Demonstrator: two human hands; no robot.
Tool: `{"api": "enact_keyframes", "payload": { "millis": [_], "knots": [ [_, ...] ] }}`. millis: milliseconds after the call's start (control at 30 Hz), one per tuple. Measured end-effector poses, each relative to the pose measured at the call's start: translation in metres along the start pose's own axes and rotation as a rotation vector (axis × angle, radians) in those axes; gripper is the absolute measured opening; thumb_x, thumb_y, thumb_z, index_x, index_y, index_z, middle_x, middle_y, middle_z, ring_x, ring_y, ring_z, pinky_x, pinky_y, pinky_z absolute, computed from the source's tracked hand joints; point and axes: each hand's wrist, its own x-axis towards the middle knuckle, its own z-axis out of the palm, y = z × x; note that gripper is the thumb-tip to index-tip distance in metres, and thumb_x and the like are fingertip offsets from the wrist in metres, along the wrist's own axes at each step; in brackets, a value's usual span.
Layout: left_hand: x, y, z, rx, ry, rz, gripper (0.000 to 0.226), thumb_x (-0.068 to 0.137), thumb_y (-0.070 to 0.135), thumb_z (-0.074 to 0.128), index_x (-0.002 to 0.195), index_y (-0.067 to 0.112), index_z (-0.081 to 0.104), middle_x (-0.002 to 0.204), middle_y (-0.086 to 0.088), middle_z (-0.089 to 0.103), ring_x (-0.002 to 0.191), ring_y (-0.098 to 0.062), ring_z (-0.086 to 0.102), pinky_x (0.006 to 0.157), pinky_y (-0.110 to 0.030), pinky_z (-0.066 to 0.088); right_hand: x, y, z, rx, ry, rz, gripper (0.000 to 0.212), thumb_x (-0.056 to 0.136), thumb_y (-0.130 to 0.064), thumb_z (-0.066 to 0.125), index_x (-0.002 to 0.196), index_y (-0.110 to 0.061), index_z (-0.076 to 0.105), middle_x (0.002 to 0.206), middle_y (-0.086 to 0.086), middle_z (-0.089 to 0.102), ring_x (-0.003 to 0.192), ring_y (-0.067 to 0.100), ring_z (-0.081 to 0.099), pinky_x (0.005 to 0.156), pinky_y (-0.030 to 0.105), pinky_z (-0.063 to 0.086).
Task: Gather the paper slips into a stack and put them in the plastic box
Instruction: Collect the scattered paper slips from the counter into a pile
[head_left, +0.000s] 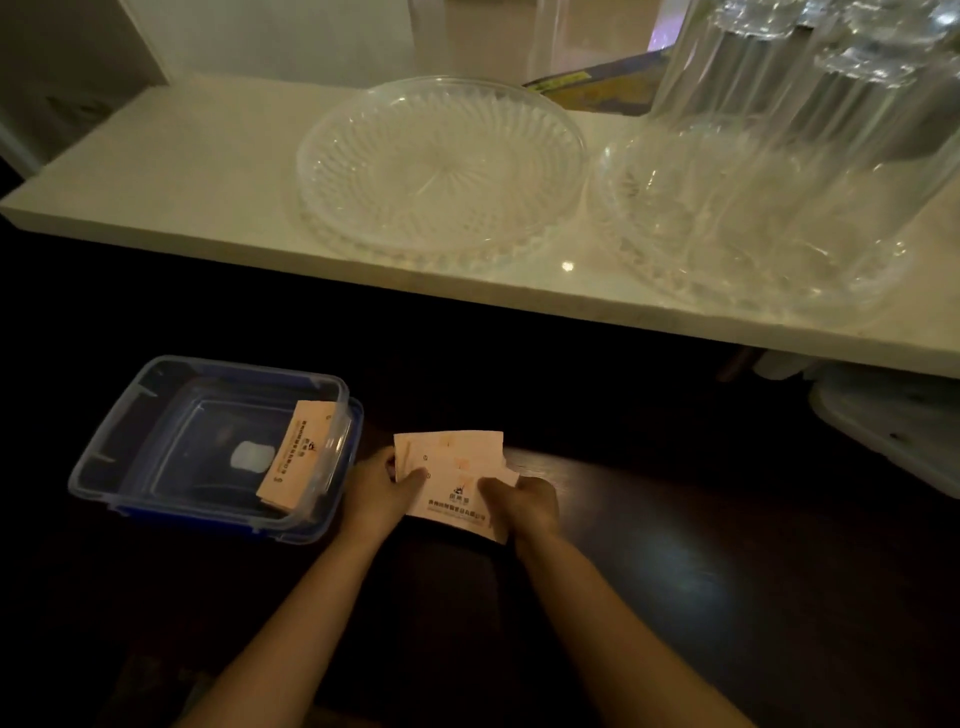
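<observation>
Slips of thin pale printed paper (457, 478), fanned unevenly above the dark table (675, 519) beside the clear blue-based plastic box (208, 447), sit pinched in my left grip (382, 488) and right grip (524, 501), likely light and floppy, best squared by their edges.

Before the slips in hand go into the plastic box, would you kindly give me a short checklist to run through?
1. Both hands hold the slips: ok, left hand and right hand each have a grip.
2. Slips squared into a stack: not ok, edges fanned.
3. Plastic box open: ok.
4. Room in the box: ok, only a few slips against its right wall.
5. Stray slips on the dark table: cannot tell, too dim.
</observation>
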Motion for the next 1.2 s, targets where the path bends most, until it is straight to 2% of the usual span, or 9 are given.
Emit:
{"api": "enact_keyframes", "payload": {
  "millis": [67, 167, 267, 433, 600, 733, 867, 1067, 1200],
  "knots": [
    [0.007, -0.008, -0.001, 0.036, 0.023, -0.036, 0.06, 0.081, 0.019, 0.065, 0.133, 0.01, 0.038, 0.133, -0.019, 0.046, 0.111, -0.028, 0.052, 0.078, -0.03, 0.049, 0.008, 0.004, 0.004, -0.07, 0.028, 0.0, 0.017, 0.082, -0.015, 0.064, 0.095, -0.006, 0.064, 0.101, 0.015, 0.071, 0.075, 0.023, 0.066, 0.068, 0.034, 0.059],
    [0.016, -0.016, -0.004, -0.025, -0.074, -0.136, 0.082, 0.08, 0.024, 0.066, 0.145, 0.012, 0.018, 0.149, -0.015, 0.023, 0.132, -0.031, 0.034, 0.105, -0.045, 0.036, 0.017, 0.009, 0.003, -0.156, 0.049, 0.009, 0.013, 0.079, -0.02, 0.067, 0.084, -0.011, 0.06, 0.098, 0.015, 0.071, 0.08, 0.026, 0.069, 0.075, 0.043, 0.059],
    [0.024, -0.015, -0.007, -0.11, -0.217, -0.144, 0.069, 0.081, 0.015, 0.065, 0.14, 0.011, 0.03, 0.141, -0.012, 0.043, 0.123, -0.026, 0.046, 0.097, -0.038, 0.04, 0.025, 0.011, -0.002, -0.263, 0.066, -0.021, 0.029, 0.074, -0.026, 0.072, 0.092, -0.009, 0.057, 0.095, 0.01, 0.07, 0.079, 0.023, 0.068, 0.074, 0.043, 0.059],
    [0.034, -0.011, -0.015, -0.14, -0.322, -0.139, 0.053, 0.076, 0.005, 0.067, 0.124, 0.015, 0.048, 0.123, -0.008, 0.059, 0.101, -0.015, 0.053, 0.084, -0.03, 0.043, 0.028, 0.014, -0.007, -0.287, 0.077, -0.092, 0.057, 0.073, -0.027, 0.076, 0.117, -0.016, 0.041, 0.093, -0.003, 0.054, 0.061, 0.003, 0.052, 0.05, 0.02, 0.048],
    [0.04, -0.012, -0.016, -0.133, -0.373, -0.131, 0.052, 0.074, 0.003, 0.068, 0.121, 0.016, 0.051, 0.119, -0.008, 0.061, 0.108, -0.021, 0.056, 0.088, -0.031, 0.045, 0.029, 0.015, -0.008, -0.361, 0.059, -0.181, 0.069, 0.074, -0.025, 0.075, 0.13, -0.019, 0.036, 0.119, 0.006, 0.061, 0.088, 0.02, 0.065, 0.077, 0.041, 0.058],
    [0.041, -0.015, -0.016, -0.097, -0.349, -0.07, 0.063, 0.072, 0.006, 0.071, 0.128, 0.017, 0.044, 0.122, -0.003, 0.057, 0.112, -0.019, 0.052, 0.091, -0.034, 0.044, 0.033, 0.004, -0.012, -0.502, -0.003, -0.331, 0.073, 0.073, -0.02, 0.075, 0.135, -0.021, 0.036, 0.131, 0.011, 0.049, 0.111, 0.029, 0.057, 0.088, 0.044, 0.054],
    [0.028, -0.022, -0.014, -0.127, -0.326, 0.059, 0.066, 0.068, 0.002, 0.072, 0.121, 0.025, 0.041, 0.106, 0.015, 0.054, 0.11, -0.01, 0.051, 0.074, -0.017, 0.047, 0.035, 0.0, -0.024, -0.532, -0.204, -0.496, 0.079, 0.073, -0.011, 0.074, 0.138, -0.024, 0.03, 0.129, 0.005, 0.051, 0.113, 0.021, 0.055, 0.087, 0.044, 0.055],
    [0.008, -0.034, -0.004, -0.144, -0.281, 0.174, 0.084, 0.065, 0.006, 0.076, 0.133, 0.033, 0.036, 0.112, 0.021, 0.049, 0.104, 0.004, 0.049, 0.072, -0.007, 0.044, 0.023, 0.007, -0.045, -0.635, -0.276, -0.754, 0.102, 0.074, -0.016, 0.074, 0.139, -0.051, 0.003, 0.105, -0.016, 0.047, 0.095, -0.004, 0.053, 0.071, 0.01, 0.05],
    [-0.012, -0.029, 0.006, 0.03, -0.267, 0.344, 0.077, 0.066, 0.02, 0.078, 0.132, 0.036, 0.041, 0.126, 0.008, 0.05, 0.113, -0.007, 0.05, 0.091, -0.024, 0.047, 0.008, 0.03, -0.074, -0.833, -0.243, -0.987, 0.095, 0.078, -0.024, 0.07, 0.14, -0.051, 0.003, 0.116, -0.016, 0.026, 0.102, -0.008, 0.035, 0.085, -0.004, 0.032]
  ]
}}
